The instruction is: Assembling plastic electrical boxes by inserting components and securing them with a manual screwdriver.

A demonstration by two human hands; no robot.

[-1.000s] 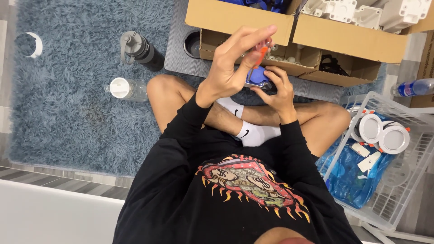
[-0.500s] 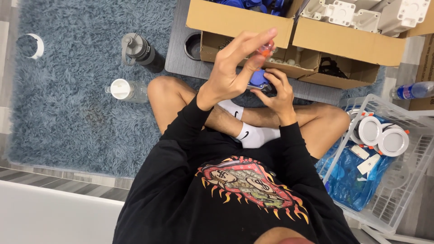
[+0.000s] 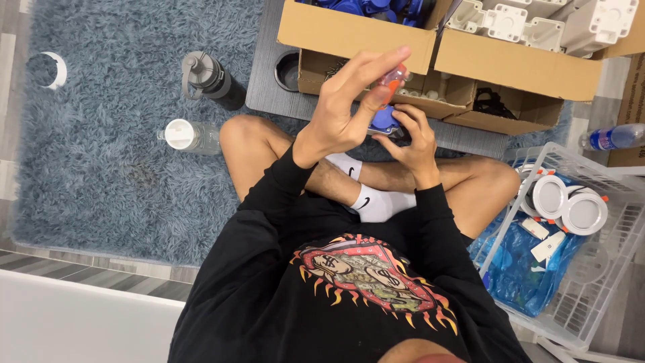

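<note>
Barely shifted since earlier, the left hand (image 3: 346, 111) pinches an orange-handled tool (image 3: 392, 79) above the blue part (image 3: 384, 121), which the right hand (image 3: 411, 138) clasps just below; a slipping tip could jab those fingers.

black long-sleeved shirt (image 3: 282, 269) | flame-edged red chest graphic (image 3: 366, 272) | white ankle socks (image 3: 376, 202)
</note>
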